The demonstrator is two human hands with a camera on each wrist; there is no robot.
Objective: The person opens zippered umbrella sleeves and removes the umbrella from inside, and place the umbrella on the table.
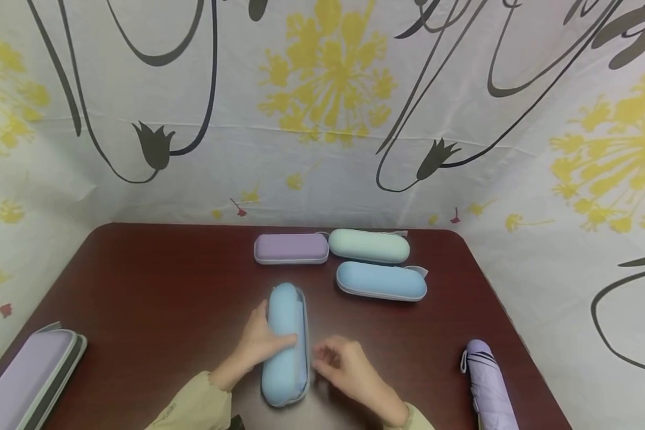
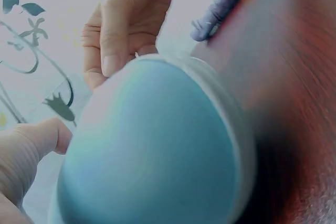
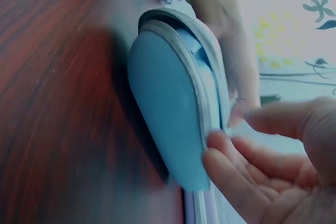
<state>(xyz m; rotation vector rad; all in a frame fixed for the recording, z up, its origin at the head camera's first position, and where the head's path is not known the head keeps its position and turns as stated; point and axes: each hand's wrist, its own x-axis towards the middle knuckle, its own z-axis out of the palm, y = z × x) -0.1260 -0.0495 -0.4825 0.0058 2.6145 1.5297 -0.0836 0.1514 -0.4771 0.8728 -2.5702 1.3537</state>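
Observation:
A light-blue zip case (image 1: 283, 352) stands lengthwise before me in the head view. Its zipped edge gapes on the right side, and light-blue material (image 3: 198, 53) shows within the opening. My left hand (image 1: 260, 337) grips the case from the left, thumb across the top. Close beside its right edge is my right hand (image 1: 349, 367), fingers loosely bent. In the right wrist view, those fingers (image 3: 226, 163) are by the zip edge, with a gap between thumb and forefinger; whether they touch the zipper pull is unclear.
Behind lie a purple case (image 1: 291, 248), a mint-green case (image 1: 369, 245) and another blue case (image 1: 381, 280). A larger purple case (image 1: 27, 379) is at the left edge. A folded lilac umbrella (image 1: 491, 388) lies on the right. Patterned cloth (image 1: 312, 179) hangs behind the dark table (image 1: 166, 286).

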